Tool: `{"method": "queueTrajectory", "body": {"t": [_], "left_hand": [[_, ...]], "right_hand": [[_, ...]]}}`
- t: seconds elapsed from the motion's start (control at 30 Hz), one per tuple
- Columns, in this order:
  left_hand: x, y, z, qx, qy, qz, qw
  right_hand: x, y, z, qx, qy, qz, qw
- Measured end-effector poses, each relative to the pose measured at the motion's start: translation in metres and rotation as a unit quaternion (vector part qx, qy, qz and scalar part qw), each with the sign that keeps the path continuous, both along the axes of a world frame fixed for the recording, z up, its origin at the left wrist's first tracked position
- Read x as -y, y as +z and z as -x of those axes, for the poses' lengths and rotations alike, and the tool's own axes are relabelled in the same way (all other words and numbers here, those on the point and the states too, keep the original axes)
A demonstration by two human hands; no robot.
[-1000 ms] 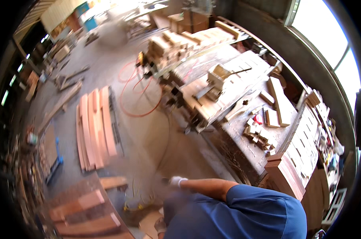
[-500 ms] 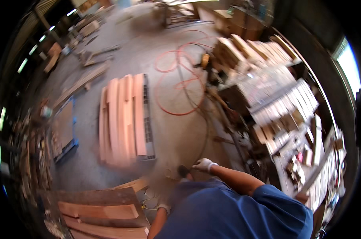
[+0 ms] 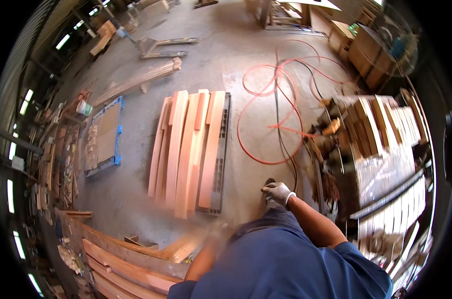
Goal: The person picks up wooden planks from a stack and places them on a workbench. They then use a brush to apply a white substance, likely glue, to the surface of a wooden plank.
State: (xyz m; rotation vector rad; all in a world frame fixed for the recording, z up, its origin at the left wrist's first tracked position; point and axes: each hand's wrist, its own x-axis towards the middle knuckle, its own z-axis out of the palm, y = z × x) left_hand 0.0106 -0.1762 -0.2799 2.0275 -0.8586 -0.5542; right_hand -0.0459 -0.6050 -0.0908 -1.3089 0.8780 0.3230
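My right hand [image 3: 278, 191], in a pale work glove, hangs in front of my body with its fingers curled together. Whatever may be inside those fingers is hidden. A dark shoe [image 3: 270, 181] shows just beyond it. My left hand [image 3: 216, 236] is smeared by motion at my left side, close to a wooden piece [image 3: 182, 246]. Its fingers cannot be made out. Ahead and to the left, long reddish planks [image 3: 186, 149] lie side by side in a stack on a dark plastic pallet [image 3: 221, 174]; neither hand touches them.
At lower left, more planks [image 3: 131, 266] lie on a wooden surface. A red hose [image 3: 240, 134] and black cable loop across the floor ahead. Stacked timber [image 3: 385, 124] stands along the right. A blue-edged pallet [image 3: 104, 130] and a pallet jack [image 3: 161, 48] are farther left.
The view has turned left, so floor, planks and hose sit farther right in the picture. My left hand has come up and forward beside my body. My right hand keeps its curled shape.
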Motion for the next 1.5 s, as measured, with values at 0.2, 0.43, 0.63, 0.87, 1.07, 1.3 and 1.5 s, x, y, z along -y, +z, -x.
{"method": "queueTrajectory", "body": {"t": [0.2, 0.43, 0.63, 0.87, 1.07, 1.3, 1.5], "left_hand": [[0.076, 0.07, -0.061, -0.046, 0.024, -0.412, 0.91], [0.127, 0.086, -0.106, -0.149, 0.047, -0.43, 0.889], [0.192, 0.061, -0.242, -0.102, -0.017, -0.436, 0.894], [0.273, 0.048, -0.456, 0.108, -0.084, -0.382, 0.914], [0.347, 0.019, -0.583, -0.316, 0.362, -0.139, 0.866], [0.426, 0.012, -0.603, -0.447, 0.403, -0.169, 0.781], [0.542, 0.055, -0.615, -0.027, 0.115, -0.341, 0.933]], "right_hand": [[0.091, 0.01, -0.125, 0.041, 0.033, -0.014, 0.999], [0.175, -0.01, -0.231, 0.009, 0.064, 0.011, 0.998], [0.265, -0.071, -0.226, -0.112, 0.0, 0.035, 0.993], [0.33, -0.095, -0.182, -0.26, -0.077, 0.061, 0.961], [0.36, -0.061, -0.267, -0.294, -0.055, 0.062, 0.952], [0.529, -0.122, -0.383, -0.272, 0.028, 0.084, 0.958], [0.729, -0.106, -0.562, -0.199, -0.041, 0.11, 0.973]]}}
